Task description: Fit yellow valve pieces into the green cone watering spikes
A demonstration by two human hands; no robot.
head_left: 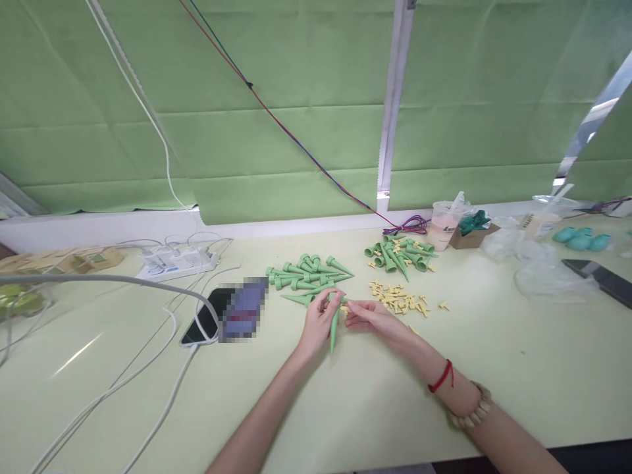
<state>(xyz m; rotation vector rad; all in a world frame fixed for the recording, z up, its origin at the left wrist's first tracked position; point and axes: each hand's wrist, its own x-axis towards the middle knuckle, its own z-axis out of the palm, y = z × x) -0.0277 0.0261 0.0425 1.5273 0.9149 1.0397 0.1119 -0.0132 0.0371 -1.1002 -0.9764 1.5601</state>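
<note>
My left hand (318, 320) is closed around the wide end of a green cone spike (334, 330), whose tip points down toward me. My right hand (371, 318) pinches a small yellow piece (344, 309) against the spike's top. Just beyond my hands lies a pile of green cone spikes (309, 274). A scatter of small yellow pieces (399, 298) sits to the right of my hands, and a second pile of green spikes (401, 255) lies behind it.
A phone (213, 317) on a cable lies left of my hands, with a white power strip (176, 261) and several cords behind it. At the right stand a plastic cup (443, 226), a small cardboard box (473, 235), crumpled clear bags (536, 263), teal bulbs (582, 239) and another phone (601, 278).
</note>
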